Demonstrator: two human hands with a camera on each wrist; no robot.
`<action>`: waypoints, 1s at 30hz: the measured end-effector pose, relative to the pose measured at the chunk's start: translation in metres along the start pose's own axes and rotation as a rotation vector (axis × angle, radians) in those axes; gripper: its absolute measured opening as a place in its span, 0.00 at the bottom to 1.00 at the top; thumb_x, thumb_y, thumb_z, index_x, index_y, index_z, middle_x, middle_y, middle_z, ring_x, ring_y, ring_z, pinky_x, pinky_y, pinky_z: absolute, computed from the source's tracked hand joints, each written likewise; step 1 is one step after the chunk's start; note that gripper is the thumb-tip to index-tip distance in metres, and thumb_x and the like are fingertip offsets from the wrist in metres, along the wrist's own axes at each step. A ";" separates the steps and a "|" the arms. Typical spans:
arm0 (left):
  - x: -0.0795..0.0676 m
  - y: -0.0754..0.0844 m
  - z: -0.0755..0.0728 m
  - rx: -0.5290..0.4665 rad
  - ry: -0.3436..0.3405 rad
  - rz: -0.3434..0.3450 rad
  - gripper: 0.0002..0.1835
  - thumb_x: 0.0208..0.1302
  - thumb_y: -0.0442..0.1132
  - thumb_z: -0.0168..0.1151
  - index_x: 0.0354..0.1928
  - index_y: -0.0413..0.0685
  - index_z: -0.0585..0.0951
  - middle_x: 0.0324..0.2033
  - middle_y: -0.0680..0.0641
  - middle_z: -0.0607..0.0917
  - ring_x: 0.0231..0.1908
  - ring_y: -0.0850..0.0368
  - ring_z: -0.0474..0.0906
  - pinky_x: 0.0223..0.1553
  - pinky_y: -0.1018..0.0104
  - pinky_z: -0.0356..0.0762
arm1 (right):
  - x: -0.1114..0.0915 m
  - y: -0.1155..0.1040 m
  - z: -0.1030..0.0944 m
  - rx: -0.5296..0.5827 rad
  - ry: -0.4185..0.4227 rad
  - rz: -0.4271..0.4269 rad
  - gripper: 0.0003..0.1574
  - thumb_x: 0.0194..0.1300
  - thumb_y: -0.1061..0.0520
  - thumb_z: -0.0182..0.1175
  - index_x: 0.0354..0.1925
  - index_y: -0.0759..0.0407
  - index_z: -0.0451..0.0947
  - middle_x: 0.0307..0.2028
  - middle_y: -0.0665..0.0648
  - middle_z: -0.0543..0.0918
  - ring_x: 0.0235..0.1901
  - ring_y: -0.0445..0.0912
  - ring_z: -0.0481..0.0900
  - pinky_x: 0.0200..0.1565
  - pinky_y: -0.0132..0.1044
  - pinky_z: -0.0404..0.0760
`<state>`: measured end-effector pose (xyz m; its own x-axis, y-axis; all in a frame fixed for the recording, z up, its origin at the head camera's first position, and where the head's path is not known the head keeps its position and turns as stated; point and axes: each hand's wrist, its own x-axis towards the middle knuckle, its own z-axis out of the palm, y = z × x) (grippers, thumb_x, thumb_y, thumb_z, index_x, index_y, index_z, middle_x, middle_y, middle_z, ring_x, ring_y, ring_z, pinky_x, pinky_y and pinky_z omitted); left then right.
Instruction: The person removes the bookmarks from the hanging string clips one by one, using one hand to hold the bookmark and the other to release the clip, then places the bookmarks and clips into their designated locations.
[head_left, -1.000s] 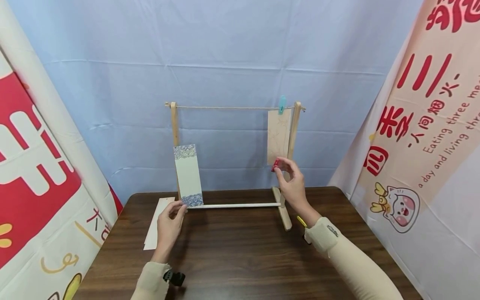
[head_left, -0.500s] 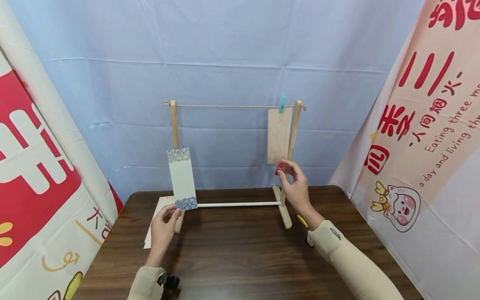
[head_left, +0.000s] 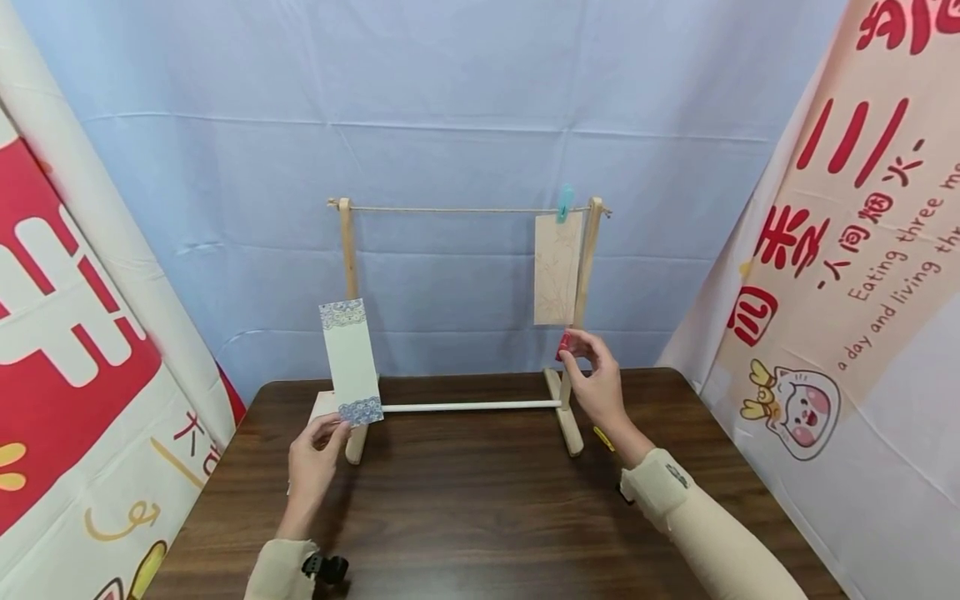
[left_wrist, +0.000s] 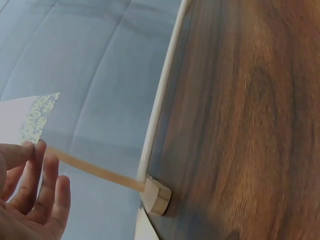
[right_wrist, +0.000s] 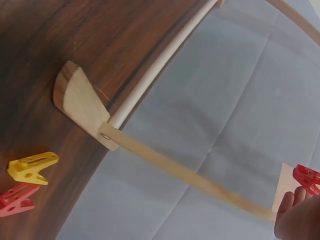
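Between thumb and fingers, my left hand (head_left: 313, 462) pinches the lower corner of a pale card (head_left: 351, 358) with blue patterned ends. The card stands up in front of the rack's left post (head_left: 348, 250). In the left wrist view only its patterned end (left_wrist: 37, 117) and part of the white middle show. My right hand (head_left: 597, 387) pinches a small red clothespin (head_left: 563, 345) just below a beige card (head_left: 557, 271). A light blue clothespin (head_left: 564, 204) clips that card to the string (head_left: 450, 209) near the right post.
The wooden rack's white lower bar (head_left: 472, 407) spans its two feet on the brown table (head_left: 465, 500). Another white card (head_left: 324, 403) lies behind my left hand, mostly hidden. A yellow clothespin (right_wrist: 34, 167) and a red one (right_wrist: 19, 200) lie beside the right foot (right_wrist: 82, 102).
My left hand has moved left and slightly down with the patterned card. My right hand has moved slightly right and down with the red clothespin, away from the hanging card.
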<state>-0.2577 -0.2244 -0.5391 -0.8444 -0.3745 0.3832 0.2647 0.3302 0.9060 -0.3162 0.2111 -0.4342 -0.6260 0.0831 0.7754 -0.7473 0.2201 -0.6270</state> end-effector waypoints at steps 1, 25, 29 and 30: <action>0.000 0.000 -0.001 0.010 0.003 -0.004 0.10 0.73 0.35 0.72 0.50 0.37 0.88 0.40 0.35 0.92 0.35 0.60 0.90 0.37 0.81 0.78 | -0.001 0.000 -0.001 -0.008 -0.003 0.006 0.23 0.65 0.82 0.64 0.59 0.84 0.77 0.43 0.79 0.82 0.42 0.61 0.81 0.50 0.30 0.82; -0.011 -0.012 -0.028 0.072 0.012 -0.051 0.10 0.74 0.32 0.70 0.53 0.36 0.86 0.41 0.34 0.92 0.31 0.69 0.87 0.34 0.79 0.81 | -0.032 0.011 -0.016 -0.004 0.018 0.081 0.22 0.63 0.82 0.66 0.56 0.85 0.78 0.42 0.82 0.82 0.41 0.51 0.82 0.46 0.26 0.80; -0.013 -0.012 -0.034 0.087 0.016 -0.040 0.10 0.73 0.31 0.70 0.53 0.35 0.86 0.40 0.34 0.92 0.30 0.74 0.85 0.33 0.80 0.80 | -0.036 0.013 -0.020 -0.005 0.011 0.082 0.22 0.63 0.82 0.66 0.56 0.85 0.78 0.41 0.82 0.82 0.41 0.48 0.82 0.46 0.26 0.81; -0.013 -0.012 -0.035 0.094 0.019 -0.034 0.10 0.73 0.31 0.70 0.53 0.35 0.87 0.40 0.34 0.92 0.29 0.74 0.85 0.33 0.81 0.80 | -0.036 0.013 -0.021 -0.009 0.010 0.083 0.22 0.63 0.82 0.67 0.56 0.85 0.78 0.41 0.81 0.82 0.41 0.47 0.82 0.46 0.26 0.81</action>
<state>-0.2337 -0.2544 -0.5488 -0.8429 -0.4027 0.3568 0.1905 0.3967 0.8979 -0.2983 0.2313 -0.4689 -0.6833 0.1116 0.7215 -0.6908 0.2212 -0.6884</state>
